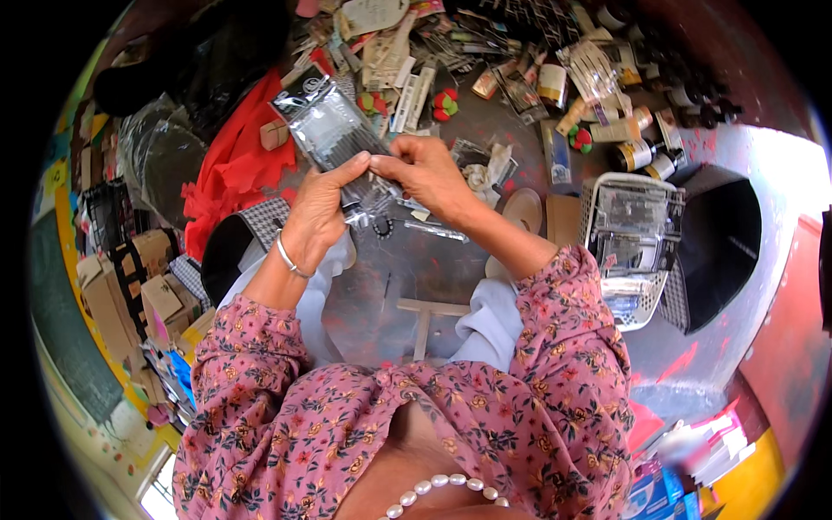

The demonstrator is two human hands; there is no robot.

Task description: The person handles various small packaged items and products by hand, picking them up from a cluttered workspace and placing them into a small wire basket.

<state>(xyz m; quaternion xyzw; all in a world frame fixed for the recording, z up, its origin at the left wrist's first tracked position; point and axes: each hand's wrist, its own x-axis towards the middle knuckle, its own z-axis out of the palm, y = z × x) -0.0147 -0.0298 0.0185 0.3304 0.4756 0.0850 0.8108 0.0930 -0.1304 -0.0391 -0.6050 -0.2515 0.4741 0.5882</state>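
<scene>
Both my hands are raised in front of me around a clear plastic packet (334,126) with a dark top edge and several thin black sticks inside. My left hand (314,206) grips its lower part, thumb on top. From the other side my right hand (426,172) pinches the packet's lower right edge, its fingertips close to the left thumb. The packet tilts, its top leaning away to the left. What the sticks are I cannot make out. Beneath it lie a small dark beaded ring (382,229) and a slim clear wrapper (435,230).
A white basket (598,227) of clear containers stands at right, beside a black checked-edge bin (724,247). Red cloth (232,165) spreads at left, near cardboard boxes (165,303). Packets and cosmetics pile up at the far side, with bottles (635,156) toward the right.
</scene>
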